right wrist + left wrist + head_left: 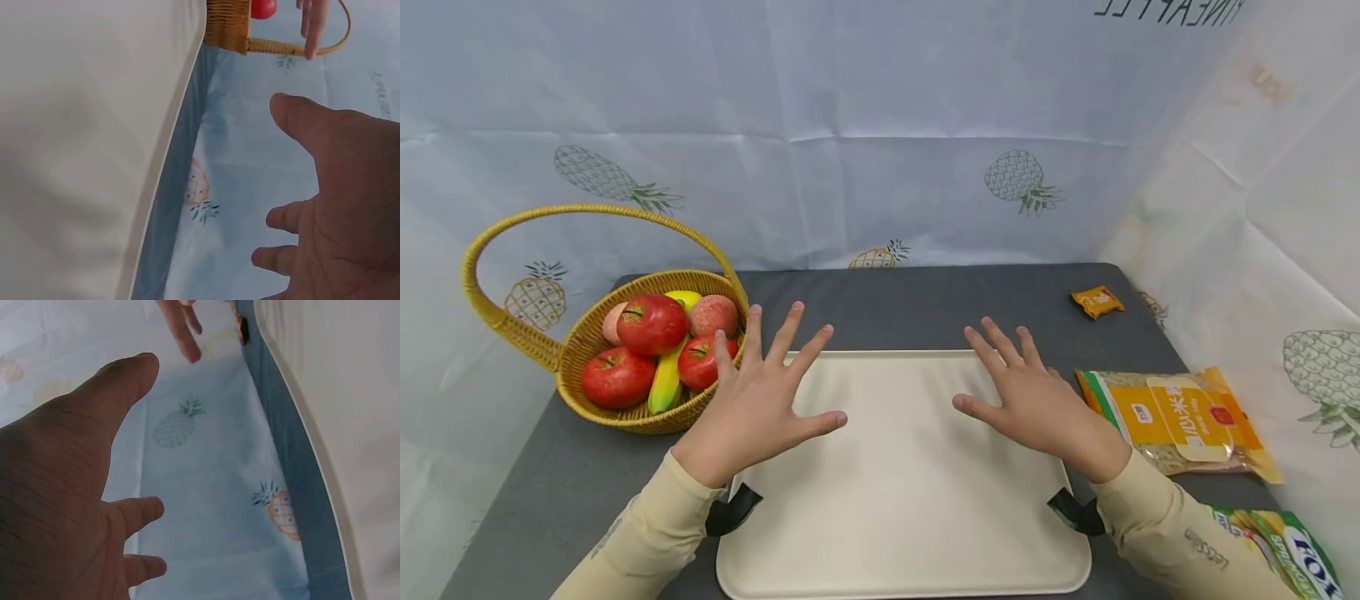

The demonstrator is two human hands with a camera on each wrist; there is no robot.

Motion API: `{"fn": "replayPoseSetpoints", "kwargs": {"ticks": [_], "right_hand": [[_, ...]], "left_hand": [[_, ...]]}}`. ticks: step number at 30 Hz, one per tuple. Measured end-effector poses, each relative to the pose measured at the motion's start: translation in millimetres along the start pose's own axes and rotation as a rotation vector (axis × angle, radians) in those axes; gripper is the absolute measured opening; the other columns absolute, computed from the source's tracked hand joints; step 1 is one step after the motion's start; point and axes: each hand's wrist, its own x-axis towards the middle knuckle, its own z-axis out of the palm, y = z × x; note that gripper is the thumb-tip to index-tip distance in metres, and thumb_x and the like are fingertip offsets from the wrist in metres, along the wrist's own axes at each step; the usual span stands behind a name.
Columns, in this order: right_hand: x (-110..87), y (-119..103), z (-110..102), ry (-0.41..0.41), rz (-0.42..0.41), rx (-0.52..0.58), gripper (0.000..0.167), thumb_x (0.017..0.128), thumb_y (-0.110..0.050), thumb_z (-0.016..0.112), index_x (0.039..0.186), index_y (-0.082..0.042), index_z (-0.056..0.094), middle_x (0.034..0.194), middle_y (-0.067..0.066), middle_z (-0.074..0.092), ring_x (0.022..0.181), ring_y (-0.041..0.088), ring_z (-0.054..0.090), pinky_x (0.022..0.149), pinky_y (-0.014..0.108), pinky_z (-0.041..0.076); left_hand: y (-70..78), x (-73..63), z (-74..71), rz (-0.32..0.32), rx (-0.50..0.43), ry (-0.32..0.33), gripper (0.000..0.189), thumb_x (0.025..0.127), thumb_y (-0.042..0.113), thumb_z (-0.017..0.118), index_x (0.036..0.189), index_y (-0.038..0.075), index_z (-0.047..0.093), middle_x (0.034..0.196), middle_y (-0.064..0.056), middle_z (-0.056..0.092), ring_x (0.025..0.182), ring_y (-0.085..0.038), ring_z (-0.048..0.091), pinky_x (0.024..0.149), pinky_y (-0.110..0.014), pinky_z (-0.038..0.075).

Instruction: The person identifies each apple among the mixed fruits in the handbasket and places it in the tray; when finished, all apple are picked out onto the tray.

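Observation:
Both hands hover over a cream rectangular tray (895,500) with nothing in their grasp. My left hand (760,400), fingers spread, is above the tray's left side, close to a wicker basket (647,423) of fruit. My right hand (1033,404) is spread over the tray's right side, near an orange-and-clear food packet (1187,421). The basket holds red apples (653,325), a banana (666,383) and pinkish peach-like fruit (713,317). In the left wrist view the left thumb (125,381) stands apart from the fingers; the right thumb (306,119) does likewise in the right wrist view.
On the dark grey table (880,304), a small orange wrapped snack (1097,301) lies at the back right. A green FOX packet (1292,550) sits at the front right, partly behind the right sleeve. The basket's tall handle (602,208) arches upward. Pineapple-print cloth (880,200) hangs behind.

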Motion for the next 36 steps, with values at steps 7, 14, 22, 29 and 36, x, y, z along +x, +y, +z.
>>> {"fn": "replayPoseSetpoints", "kwargs": {"ticks": [7,14,22,29,36], "right_hand": [[3.5,24,5,-0.068,0.026,0.085,0.082,0.104,-0.051,0.052,0.164,-0.011,0.013,0.167,0.022,0.006,0.142,0.062,0.018,0.095,0.073,0.040],[6.5,47,16,-0.112,0.054,0.095,0.083,0.103,-0.040,0.059,0.161,-0.002,0.015,0.163,0.032,0.009,0.124,0.055,0.051,0.098,0.066,0.042],[-0.2,56,22,-0.102,0.060,0.103,0.077,0.100,-0.019,0.067,0.157,0.005,0.021,0.157,0.039,0.016,0.109,0.051,0.061,0.077,0.050,0.057],[-15.0,60,40,-0.081,0.024,0.085,0.078,0.092,-0.013,0.076,0.153,0.005,0.031,0.154,0.039,0.027,0.118,0.060,0.052,0.090,0.061,0.050],[-24.7,60,46,-0.093,-0.009,0.094,0.078,0.092,-0.016,0.076,0.154,0.006,0.033,0.156,0.036,0.026,0.130,0.060,0.041,0.098,0.066,0.043]], "left_hand": [[-5.5,-3.2,1.1,-0.009,-0.011,-0.016,0.101,0.082,0.078,0.063,0.162,0.029,0.026,0.170,-0.009,0.002,0.148,-0.051,-0.016,0.102,-0.083,-0.006],[-16.0,-7.6,-1.6,-0.031,-0.042,-0.003,0.095,0.086,0.075,0.061,0.161,0.025,0.031,0.169,-0.011,0.006,0.149,-0.051,-0.012,0.103,-0.080,-0.012],[-40.8,-16.8,-7.9,-0.040,-0.107,0.091,0.072,0.092,0.054,0.069,0.148,0.013,0.051,0.156,-0.017,0.036,0.142,-0.046,0.030,0.110,-0.073,0.015],[-74.1,-26.6,-21.2,-0.024,-0.177,0.150,0.058,0.095,0.041,0.070,0.140,0.006,0.057,0.145,-0.018,0.049,0.131,-0.043,0.044,0.105,-0.069,0.030],[-115.5,-34.2,-34.3,-0.028,-0.185,0.208,0.051,0.094,0.027,0.073,0.137,0.004,0.059,0.142,-0.021,0.050,0.131,-0.044,0.041,0.101,-0.066,0.035]]}}
